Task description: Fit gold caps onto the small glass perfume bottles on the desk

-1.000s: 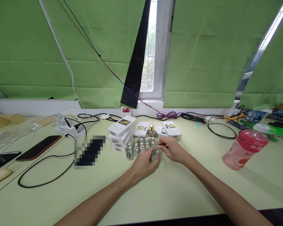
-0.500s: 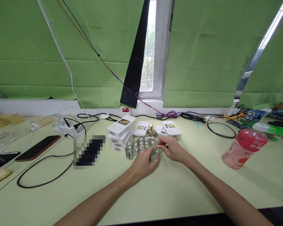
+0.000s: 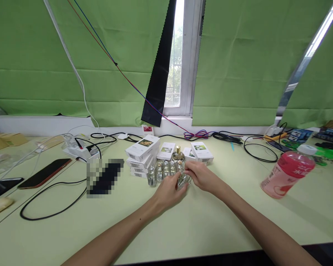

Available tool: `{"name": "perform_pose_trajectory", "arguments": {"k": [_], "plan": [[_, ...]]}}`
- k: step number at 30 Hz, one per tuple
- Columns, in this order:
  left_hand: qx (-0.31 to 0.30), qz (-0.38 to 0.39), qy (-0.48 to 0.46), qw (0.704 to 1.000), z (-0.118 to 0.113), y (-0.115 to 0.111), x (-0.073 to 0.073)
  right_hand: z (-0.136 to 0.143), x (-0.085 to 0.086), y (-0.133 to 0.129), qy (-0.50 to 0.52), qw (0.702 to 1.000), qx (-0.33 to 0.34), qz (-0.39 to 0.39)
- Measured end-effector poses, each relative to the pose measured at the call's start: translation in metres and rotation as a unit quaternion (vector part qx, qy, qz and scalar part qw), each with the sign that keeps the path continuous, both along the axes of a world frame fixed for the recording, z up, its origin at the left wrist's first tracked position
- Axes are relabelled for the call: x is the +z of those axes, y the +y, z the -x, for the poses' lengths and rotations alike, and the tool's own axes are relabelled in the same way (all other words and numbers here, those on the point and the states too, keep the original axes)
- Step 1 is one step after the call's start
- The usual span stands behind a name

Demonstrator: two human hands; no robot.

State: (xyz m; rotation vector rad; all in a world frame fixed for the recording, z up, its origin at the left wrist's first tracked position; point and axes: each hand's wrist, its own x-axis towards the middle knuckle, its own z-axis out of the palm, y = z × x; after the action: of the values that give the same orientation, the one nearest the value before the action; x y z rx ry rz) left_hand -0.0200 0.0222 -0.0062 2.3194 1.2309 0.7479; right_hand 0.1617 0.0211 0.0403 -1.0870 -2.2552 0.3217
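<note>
My left hand [image 3: 170,192] is closed round a small clear glass bottle [image 3: 184,180], which sits between the thumb and fingers. Close against it on the right, my right hand [image 3: 200,176] has its thumb and index finger pinched near the bottle's upper end; whatever those fingertips hold is too small to make out. Several similar glass bottles [image 3: 159,170] with metallic necks stand in a row just left of and behind my hands. Behind them rises a rounder perfume bottle [image 3: 178,155] with a gold top.
White picture boxes [image 3: 143,147] are stacked left of the bottles, and another white box [image 3: 201,152] lies behind my right hand. A pink drink bottle [image 3: 288,171] stands at right. Phones [image 3: 44,173], a power strip [image 3: 81,152] and looped black cable [image 3: 55,218] lie at left.
My right hand's fingers have curled in slightly beside the bottle. My left hand keeps its hold, and the bottles and boxes stay in place.
</note>
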Motion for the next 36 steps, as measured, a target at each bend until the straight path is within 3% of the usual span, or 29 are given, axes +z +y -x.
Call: {"name": "perform_pose_trajectory", "arguments": {"k": [13,27,36], "plan": [[-0.003,0.0,0.002,1.0,0.0001,-0.0011,0.0008,-0.0053,-0.0093,0.0057,0.068,0.998,0.015,-0.004],[-0.001,0.003,0.005,1.0,0.0002,-0.0005,0.0012,-0.0019,-0.0012,-0.0007,-0.006,1.0,0.007,-0.013],[-0.004,0.003,0.001,1.0,0.0001,-0.0019,0.002,-0.0048,-0.0065,0.0045,0.043,0.999,0.016,-0.018]]}}
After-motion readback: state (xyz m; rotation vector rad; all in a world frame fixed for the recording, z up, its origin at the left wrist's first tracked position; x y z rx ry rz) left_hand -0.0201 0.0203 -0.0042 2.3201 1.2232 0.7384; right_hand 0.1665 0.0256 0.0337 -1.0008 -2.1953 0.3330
